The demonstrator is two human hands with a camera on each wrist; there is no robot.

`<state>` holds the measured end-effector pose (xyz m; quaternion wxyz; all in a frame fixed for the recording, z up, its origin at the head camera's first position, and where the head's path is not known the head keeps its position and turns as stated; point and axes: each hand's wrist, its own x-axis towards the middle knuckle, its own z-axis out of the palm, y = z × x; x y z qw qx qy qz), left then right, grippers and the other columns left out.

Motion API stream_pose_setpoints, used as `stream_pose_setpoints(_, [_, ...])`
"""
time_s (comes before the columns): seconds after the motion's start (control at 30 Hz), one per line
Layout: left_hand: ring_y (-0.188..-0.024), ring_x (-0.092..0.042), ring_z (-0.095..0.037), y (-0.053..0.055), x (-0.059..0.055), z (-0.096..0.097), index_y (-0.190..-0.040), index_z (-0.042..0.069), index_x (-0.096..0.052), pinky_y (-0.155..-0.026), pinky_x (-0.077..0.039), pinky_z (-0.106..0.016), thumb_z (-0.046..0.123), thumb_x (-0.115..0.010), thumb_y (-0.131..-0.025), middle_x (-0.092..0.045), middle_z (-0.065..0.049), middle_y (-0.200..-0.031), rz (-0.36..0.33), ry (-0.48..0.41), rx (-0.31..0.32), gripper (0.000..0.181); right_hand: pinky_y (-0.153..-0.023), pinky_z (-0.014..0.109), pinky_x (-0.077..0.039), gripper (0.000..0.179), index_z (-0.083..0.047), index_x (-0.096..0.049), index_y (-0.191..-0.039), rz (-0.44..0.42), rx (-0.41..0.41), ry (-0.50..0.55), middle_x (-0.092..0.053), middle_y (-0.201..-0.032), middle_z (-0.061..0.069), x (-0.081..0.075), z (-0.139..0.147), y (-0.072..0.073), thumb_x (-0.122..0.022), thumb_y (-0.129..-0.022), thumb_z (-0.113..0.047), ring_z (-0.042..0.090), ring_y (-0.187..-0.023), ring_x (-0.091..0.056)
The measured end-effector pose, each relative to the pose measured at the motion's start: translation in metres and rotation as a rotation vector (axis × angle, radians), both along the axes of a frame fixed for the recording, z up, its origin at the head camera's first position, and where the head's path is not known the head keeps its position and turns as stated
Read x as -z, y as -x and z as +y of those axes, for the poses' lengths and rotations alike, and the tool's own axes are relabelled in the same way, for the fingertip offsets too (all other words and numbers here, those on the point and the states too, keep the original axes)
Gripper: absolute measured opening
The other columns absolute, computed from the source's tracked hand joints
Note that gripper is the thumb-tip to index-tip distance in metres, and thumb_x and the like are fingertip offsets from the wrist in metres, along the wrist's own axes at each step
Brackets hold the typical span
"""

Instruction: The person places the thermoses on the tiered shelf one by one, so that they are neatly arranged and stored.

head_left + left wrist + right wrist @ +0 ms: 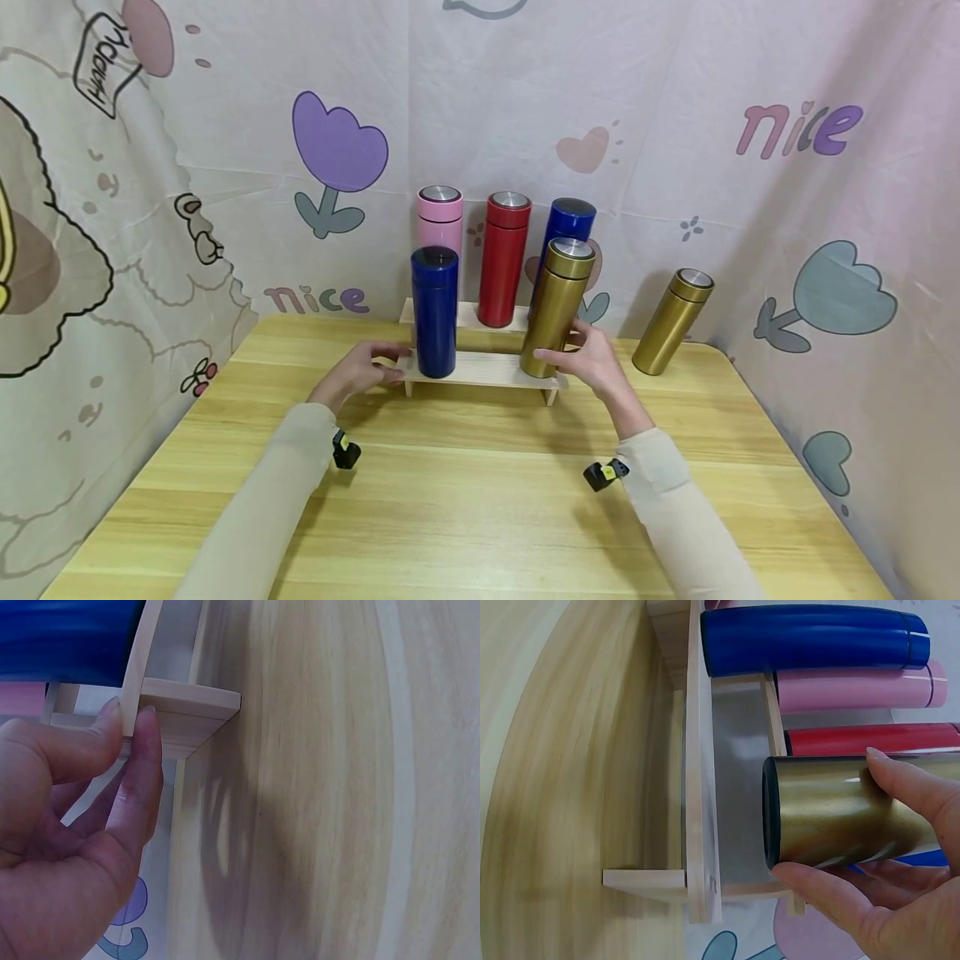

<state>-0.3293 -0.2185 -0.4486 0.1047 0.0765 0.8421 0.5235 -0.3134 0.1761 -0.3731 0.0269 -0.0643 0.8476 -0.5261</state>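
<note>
A two-tier wooden rack (487,367) stands on the table. My left hand (362,368) pinches the left end of its lower board between thumb and fingers, plain in the left wrist view. My right hand (588,360) grips a gold thermos bottle (557,308) low on its body, slightly tilted, over the right end of that board. In the right wrist view a gap shows between the gold bottle's base (771,814) and the board. A blue thermos bottle (435,321) stands upright on the lower board's left end.
On the upper tier are a pink bottle (440,218), a red bottle (506,267) and another blue bottle (572,218), partly hidden behind the gold one. A second gold bottle (671,325) stands on the table to the right. A patterned cloth (487,100) hangs behind.
</note>
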Motion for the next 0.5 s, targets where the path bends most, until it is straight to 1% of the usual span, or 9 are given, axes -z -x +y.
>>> stream_pose_setpoints(0.27, [-0.096,-0.071,-0.017,0.000,0.000,0.000,-0.142,-0.003,-0.057,-0.095,-0.063,-0.041,-0.005,-0.068,-0.093,-0.054,-0.028,-0.141,-0.005,-0.028,0.014,0.050,-0.087,0.037,-0.063,0.076,-0.006,-0.052,-0.144,0.008,-0.004,0.008,-0.063,-0.137,0.024,0.003,-0.006,0.002,-0.088,-0.081,-0.028,0.036,-0.122,-0.064])
stream_pose_setpoints(0.5, [-0.096,-0.072,-0.018,0.000,0.000,0.000,-0.142,-0.003,-0.058,-0.094,-0.063,-0.040,-0.003,-0.068,-0.093,-0.054,-0.028,-0.141,-0.005,-0.016,0.007,0.050,-0.085,0.037,-0.064,0.076,-0.004,-0.054,-0.143,0.008,-0.010,0.004,-0.064,-0.137,0.025,0.003,-0.014,0.000,-0.089,-0.080,-0.028,0.036,-0.121,-0.066])
